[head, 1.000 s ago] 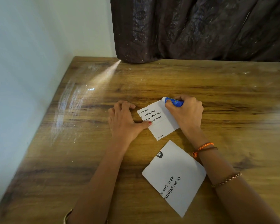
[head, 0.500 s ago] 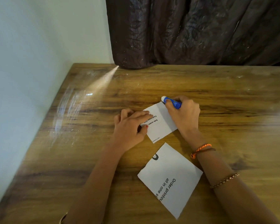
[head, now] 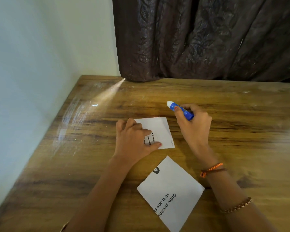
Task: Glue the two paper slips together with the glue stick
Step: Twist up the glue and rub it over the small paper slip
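A small white paper slip (head: 160, 131) with printed text lies flat on the wooden table (head: 74, 156). My left hand (head: 134, 141) rests on its left part, fingers and thumb pressing it down. My right hand (head: 193, 124) holds a blue glue stick (head: 180, 110), its white tip pointing up and left, lifted clear of the slip. A larger white paper slip (head: 172, 190) with bold print lies nearer to me, between my forearms, untouched.
A pale wall (head: 32, 64) runs along the table's left edge. A dark brown curtain (head: 208, 39) hangs behind the table's far edge. Bare wood stretches to the right and the far side of the slips.
My right hand lifted the glue stick off the small slip and moved it right. My left hand slid further onto the slip, which turned a little clockwise.
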